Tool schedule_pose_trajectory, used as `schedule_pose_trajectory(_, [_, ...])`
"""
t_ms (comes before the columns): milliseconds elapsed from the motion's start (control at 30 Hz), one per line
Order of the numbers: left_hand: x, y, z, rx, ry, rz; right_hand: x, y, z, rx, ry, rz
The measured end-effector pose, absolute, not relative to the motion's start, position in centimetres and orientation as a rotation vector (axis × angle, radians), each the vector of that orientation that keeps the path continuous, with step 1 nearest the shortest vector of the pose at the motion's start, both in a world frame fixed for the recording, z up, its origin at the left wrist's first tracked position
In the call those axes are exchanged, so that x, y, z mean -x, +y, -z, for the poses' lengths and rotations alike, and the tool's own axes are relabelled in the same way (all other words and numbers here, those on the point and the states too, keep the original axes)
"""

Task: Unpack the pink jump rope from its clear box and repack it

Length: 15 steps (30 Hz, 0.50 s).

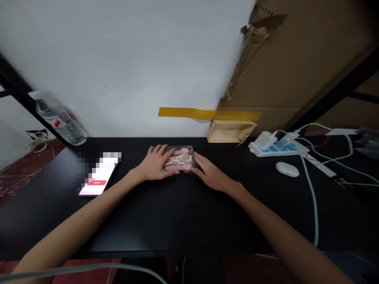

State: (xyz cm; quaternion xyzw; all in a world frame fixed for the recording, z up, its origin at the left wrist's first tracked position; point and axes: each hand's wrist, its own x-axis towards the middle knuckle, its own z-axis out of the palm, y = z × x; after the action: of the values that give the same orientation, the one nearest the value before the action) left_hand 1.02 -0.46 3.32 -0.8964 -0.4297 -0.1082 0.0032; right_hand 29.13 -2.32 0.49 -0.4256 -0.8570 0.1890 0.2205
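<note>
A flat clear plastic package (182, 158) lies on the black table. Pink pieces with round pale ends show through it, along with several small white strips; I cannot tell what kind of item they are. My left hand (155, 163) rests flat over the package's left part, fingers spread, covering that end. Against its right edge lies my right hand (211, 171), with fingers stretched out and the thumb apart at the near corner. Neither hand is wrapped around anything.
A lit phone (102, 173) lies to the left, and a plastic bottle (60, 120) leans at the back left. An open tan box (211, 132) stands by the wall. Rightward are a power strip (278, 149) with cables and a white earbud case (287, 169).
</note>
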Motion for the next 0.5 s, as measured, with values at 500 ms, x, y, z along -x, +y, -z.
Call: schedule_pose_trajectory(500, [-1.3,-1.1,-3.4,2.786,-1.476,0.333,-29.7,-0.7,0.5,1.393,-2.22,-0.288])
